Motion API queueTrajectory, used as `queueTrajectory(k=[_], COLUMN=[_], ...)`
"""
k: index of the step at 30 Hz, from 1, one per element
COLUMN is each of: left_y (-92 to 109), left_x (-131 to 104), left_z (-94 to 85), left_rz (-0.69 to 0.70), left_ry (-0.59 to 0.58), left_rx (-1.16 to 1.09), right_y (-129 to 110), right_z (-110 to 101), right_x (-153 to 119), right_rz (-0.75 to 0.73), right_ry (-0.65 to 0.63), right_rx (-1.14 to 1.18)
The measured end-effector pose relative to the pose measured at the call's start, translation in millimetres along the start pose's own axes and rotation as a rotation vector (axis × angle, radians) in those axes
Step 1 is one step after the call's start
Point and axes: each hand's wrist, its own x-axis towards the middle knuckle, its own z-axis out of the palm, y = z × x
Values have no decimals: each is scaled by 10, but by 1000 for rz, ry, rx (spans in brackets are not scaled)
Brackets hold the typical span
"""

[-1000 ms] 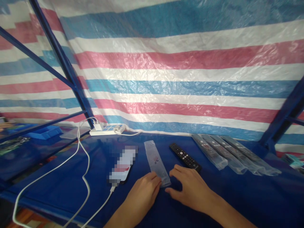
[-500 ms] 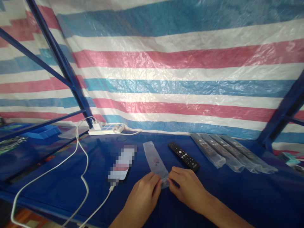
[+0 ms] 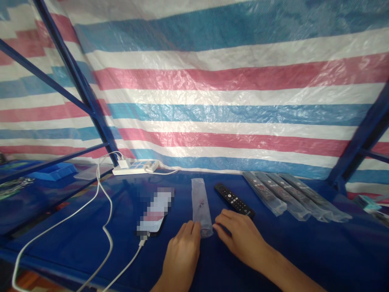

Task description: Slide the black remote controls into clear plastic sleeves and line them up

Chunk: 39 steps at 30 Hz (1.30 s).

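Note:
A clear plastic sleeve [image 3: 201,202] with a small print lies nearly upright in the picture on the blue table. My left hand [image 3: 184,251] touches the left edge of its near end, its fingers closed together on the edge. Just right of that end is my right hand [image 3: 240,237], thumb and forefinger apart, holding nothing. A black remote [image 3: 234,199] lies slanted beyond my right hand. Several remotes in clear sleeves [image 3: 264,192] lie side by side at the back right.
On the left a phone [image 3: 156,213] with a white cable rests on the table [image 3: 121,198]. A white power strip [image 3: 135,166] stands at the back left, with cables looping down. Blue frame bars rise on both sides before a striped sheet [image 3: 227,93].
The sleeve has turned to lie straighter, its far end shifting right. My right hand has let go of its near end, and my left hand has moved to its left edge.

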Motion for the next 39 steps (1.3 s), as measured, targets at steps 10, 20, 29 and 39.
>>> queueTrajectory(k=[10, 20, 29, 39], left_y=[78, 228, 109, 150], left_x=[132, 563, 1074, 1059], left_z=[-167, -325, -165, -122], left_rz=[32, 81, 10, 53], left_ry=[-220, -140, -9, 4], left_rx=[72, 91, 23, -50], right_y=[622, 544, 536, 432], right_z=[-275, -359, -649, -566], right_x=[11, 1, -147, -155], right_rz=[518, 523, 493, 425], right_ry=[-203, -225, -177, -215], right_rx=[-150, -97, 8, -15])
